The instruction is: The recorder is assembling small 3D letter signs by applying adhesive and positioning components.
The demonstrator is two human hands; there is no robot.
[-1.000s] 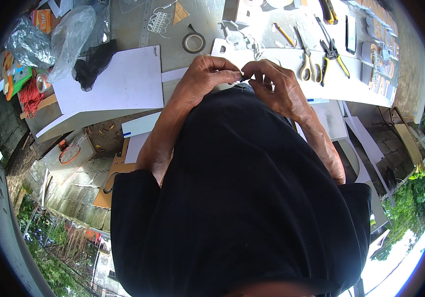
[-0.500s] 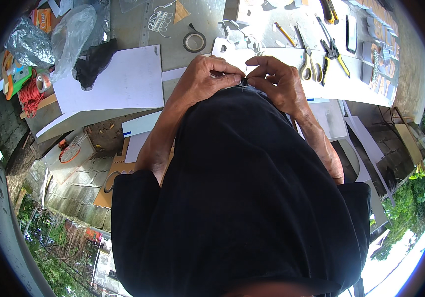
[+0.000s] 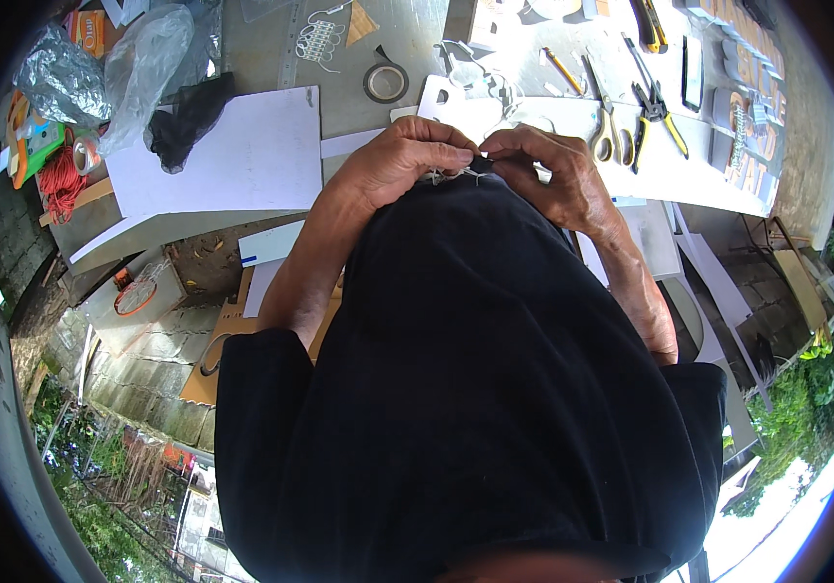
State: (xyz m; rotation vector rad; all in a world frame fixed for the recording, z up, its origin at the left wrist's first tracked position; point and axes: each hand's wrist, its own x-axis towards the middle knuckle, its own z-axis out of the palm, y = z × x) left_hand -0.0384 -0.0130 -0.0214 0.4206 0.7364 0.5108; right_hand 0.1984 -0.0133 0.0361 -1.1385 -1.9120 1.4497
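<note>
My left hand [image 3: 402,163] and my right hand [image 3: 553,173] meet at the table's near edge, just in front of my chest. Both are closed in a fingertip pinch on a small strip of black tape [image 3: 481,165]. Thin pale wires [image 3: 443,177] show beneath the fingers, beside the strip; where they join it is hidden. A roll of black tape [image 3: 385,83] with a loose tail lies beyond my left hand. Just past the fingertips is a white cut-out letter [image 3: 448,100] with more white wiring [image 3: 504,92].
On the right lie a pencil [image 3: 563,71], scissors [image 3: 604,121], yellow-black pliers [image 3: 652,112], a yellow cutter [image 3: 649,27] and a phone [image 3: 692,73]. At left are a white sheet [image 3: 242,155], plastic bags [image 3: 150,68] and red cord [image 3: 60,180]. White modules [image 3: 318,41] sit farther back.
My right hand has turned a little and its fingers have shifted lower. More of the black strip and pale wires now shows between the hands. The tools stay where they were.
</note>
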